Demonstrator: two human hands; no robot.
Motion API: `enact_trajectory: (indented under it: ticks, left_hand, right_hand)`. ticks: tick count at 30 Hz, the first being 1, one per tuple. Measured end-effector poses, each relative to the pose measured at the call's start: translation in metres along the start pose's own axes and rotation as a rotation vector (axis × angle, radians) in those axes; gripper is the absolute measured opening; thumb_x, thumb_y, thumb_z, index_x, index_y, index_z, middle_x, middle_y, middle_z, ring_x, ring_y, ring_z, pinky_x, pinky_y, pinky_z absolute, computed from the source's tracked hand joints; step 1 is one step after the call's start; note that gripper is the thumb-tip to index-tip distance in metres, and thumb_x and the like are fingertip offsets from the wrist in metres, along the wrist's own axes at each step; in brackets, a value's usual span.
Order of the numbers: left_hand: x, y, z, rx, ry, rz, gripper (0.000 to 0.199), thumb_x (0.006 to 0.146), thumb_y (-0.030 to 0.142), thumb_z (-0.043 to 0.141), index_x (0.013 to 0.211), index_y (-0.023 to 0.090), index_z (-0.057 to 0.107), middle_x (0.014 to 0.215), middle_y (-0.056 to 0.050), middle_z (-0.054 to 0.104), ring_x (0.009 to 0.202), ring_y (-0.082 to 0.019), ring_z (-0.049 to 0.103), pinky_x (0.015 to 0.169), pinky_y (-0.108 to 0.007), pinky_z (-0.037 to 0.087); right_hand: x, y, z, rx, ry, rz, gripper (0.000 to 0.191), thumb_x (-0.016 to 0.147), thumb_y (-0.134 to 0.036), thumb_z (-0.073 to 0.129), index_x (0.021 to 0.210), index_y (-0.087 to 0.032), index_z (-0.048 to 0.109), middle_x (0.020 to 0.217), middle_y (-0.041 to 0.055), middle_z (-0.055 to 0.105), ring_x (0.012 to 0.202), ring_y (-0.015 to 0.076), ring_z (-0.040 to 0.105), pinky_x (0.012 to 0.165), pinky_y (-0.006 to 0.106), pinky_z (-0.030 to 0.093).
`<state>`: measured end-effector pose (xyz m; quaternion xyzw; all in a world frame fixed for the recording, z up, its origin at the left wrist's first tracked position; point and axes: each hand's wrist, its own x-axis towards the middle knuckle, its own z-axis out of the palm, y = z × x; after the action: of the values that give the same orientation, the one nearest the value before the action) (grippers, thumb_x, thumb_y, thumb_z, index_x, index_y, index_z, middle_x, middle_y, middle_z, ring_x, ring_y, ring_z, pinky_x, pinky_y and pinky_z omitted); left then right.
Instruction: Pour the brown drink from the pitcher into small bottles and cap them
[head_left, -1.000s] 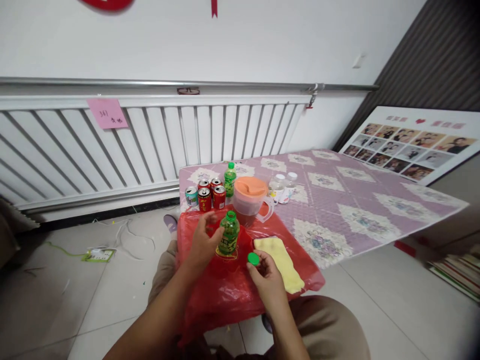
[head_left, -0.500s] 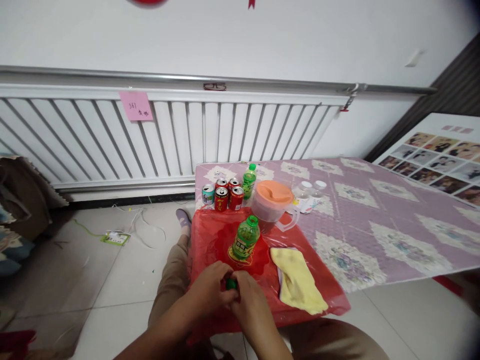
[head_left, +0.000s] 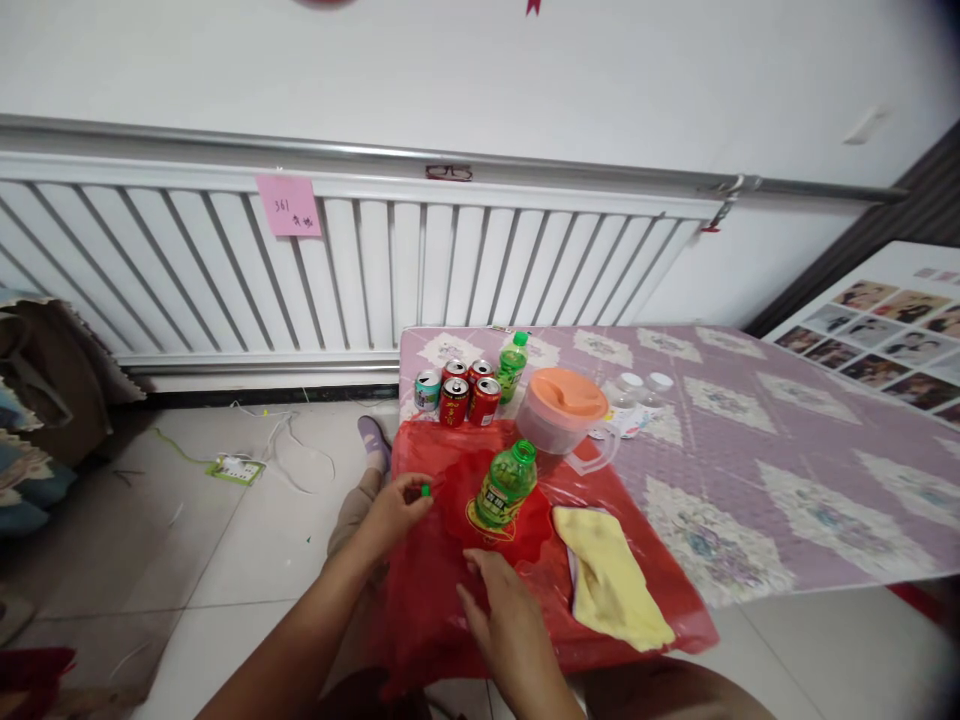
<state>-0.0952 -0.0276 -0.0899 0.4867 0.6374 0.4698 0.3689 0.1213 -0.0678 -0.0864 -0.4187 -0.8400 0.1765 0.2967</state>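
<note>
Between the fingers of my left hand [head_left: 401,513] is a small green cap [head_left: 426,491], held over the left part of the red plastic sheet [head_left: 427,620]. My right hand [head_left: 499,600] has its thumb and fingers apart with nothing between them, just in front of the red tray [head_left: 536,520]. An uncapped green bottle [head_left: 506,487] stands upright on that tray. Behind it is a clear pitcher [head_left: 555,420] with an orange lid [head_left: 568,395]. A folded yellow cloth [head_left: 615,580] lies to the right of the tray.
Several drink cans [head_left: 455,400] and a capped green bottle [head_left: 512,368] stand at the back left of the table. Two clear bottles with white caps [head_left: 628,390] are right of the pitcher. A patterned cloth [head_left: 720,400] covers the table. A white radiator [head_left: 450,270] runs behind.
My hands have parted. The left one has moved left and up with the green cap, while the right one has let go and opened. The view has shifted slightly.
</note>
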Motion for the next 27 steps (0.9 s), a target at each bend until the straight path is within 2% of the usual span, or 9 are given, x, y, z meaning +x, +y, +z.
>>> enact_trajectory:
  ticks: [1,3,8,12,16,23,27]
  left_hand:
    - [0.011,-0.003,-0.002,0.072,0.064,0.009,0.027,0.078,0.017,0.061,0.105,0.017,0.068,0.097,-0.004,0.074,0.088,-0.017,0.068,0.08,-0.028,0.055]
    - [0.031,-0.009,-0.004,0.195,0.115,0.058,0.028,0.079,0.013,0.059,0.106,0.014,0.067,0.098,-0.006,0.073,0.087,-0.018,0.068,0.082,-0.031,0.055]
    - [0.058,-0.016,0.007,0.34,0.066,0.166,0.027,0.078,0.01,0.063,0.103,0.016,0.069,0.106,-0.007,0.072,0.1,-0.022,0.065,0.094,-0.036,0.051]
    - [0.061,-0.02,0.016,0.446,0.027,0.213,0.027,0.08,0.012,0.064,0.105,0.019,0.069,0.111,-0.008,0.071,0.106,-0.024,0.063,0.099,-0.042,0.046]
    - [0.059,-0.027,0.016,0.524,0.018,0.221,0.024,0.082,0.015,0.064,0.106,0.019,0.069,0.113,-0.01,0.071,0.113,-0.028,0.06,0.104,-0.047,0.041]
    - [0.057,-0.039,0.011,0.563,0.059,0.243,0.022,0.082,0.017,0.063,0.104,0.02,0.069,0.121,-0.01,0.068,0.119,-0.027,0.058,0.107,-0.048,0.04]
    - [0.052,-0.031,0.014,0.497,0.135,0.297,0.03,0.084,0.018,0.058,0.113,0.02,0.064,0.131,-0.012,0.062,0.126,-0.028,0.054,0.11,-0.051,0.04]
  right_hand:
    - [-0.001,-0.001,0.0,-0.003,-0.011,0.0,0.034,0.083,-0.012,0.06,0.116,-0.018,0.065,0.104,0.0114,0.074,0.095,0.027,0.072,0.082,0.04,0.06]
    - [-0.001,-0.004,0.0,-0.005,-0.049,0.007,0.035,0.083,-0.011,0.061,0.117,-0.018,0.065,0.104,0.0112,0.074,0.095,0.0268,0.072,0.083,0.041,0.06]
    - [-0.001,-0.016,-0.003,-0.02,-0.206,0.055,0.035,0.082,-0.007,0.062,0.115,-0.017,0.066,0.108,0.0115,0.073,0.099,0.028,0.07,0.088,0.043,0.057]
    - [0.001,-0.022,-0.006,-0.035,-0.289,0.116,0.034,0.083,-0.006,0.062,0.115,-0.017,0.068,0.108,0.0111,0.073,0.1,0.0284,0.069,0.09,0.044,0.055]
    - [0.002,-0.025,-0.01,-0.017,-0.339,0.144,0.034,0.084,-0.006,0.06,0.115,-0.017,0.068,0.108,0.0103,0.072,0.101,0.027,0.068,0.091,0.042,0.054]
    - [0.004,-0.029,-0.01,0.001,-0.384,0.161,0.031,0.085,-0.006,0.059,0.113,-0.016,0.069,0.108,0.01,0.071,0.101,0.0263,0.066,0.092,0.041,0.052]
    - [0.003,-0.027,-0.009,-0.005,-0.379,0.178,0.032,0.083,-0.005,0.062,0.112,-0.017,0.07,0.108,0.009,0.072,0.1,0.0258,0.067,0.091,0.039,0.052]
